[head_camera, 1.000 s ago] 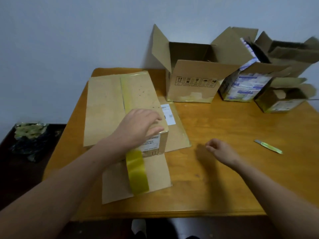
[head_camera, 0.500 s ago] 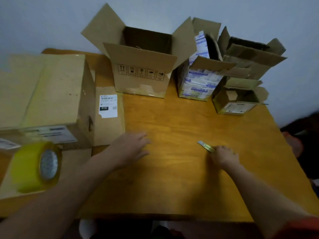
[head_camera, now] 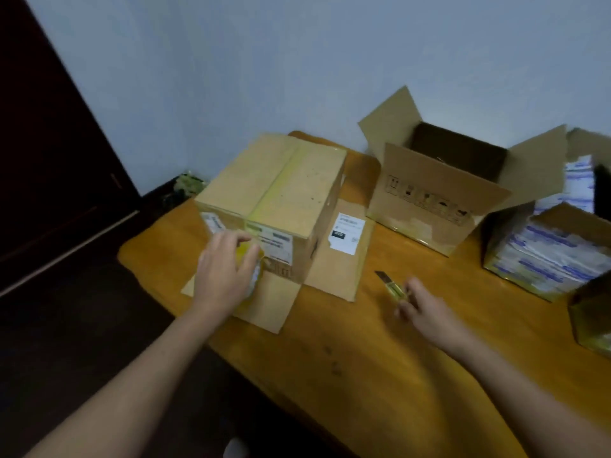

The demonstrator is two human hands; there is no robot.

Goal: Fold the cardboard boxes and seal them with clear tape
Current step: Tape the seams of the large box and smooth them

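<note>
Table (head_camera: 363,365): box (head_camera: 310,193) sat at left end, strip (head_camera: 279,185) down top seam, flaps (head_camera: 269,305) splayed flat on wood. Guessing light, stiff at edges, soft mid-panel, so you'd hold it by corners. Open box (head_camera: 426,196) behind it, untaped. Roll (head_camera: 255,272) lay against box front, your left hand (head_camera: 223,272) curled over it; slick rim, better grip through core. Right hand (head_camera: 428,314) pinched cutter (head_camera: 391,287), blade end pointing away. Thin, slippery, mind that tip.
</note>
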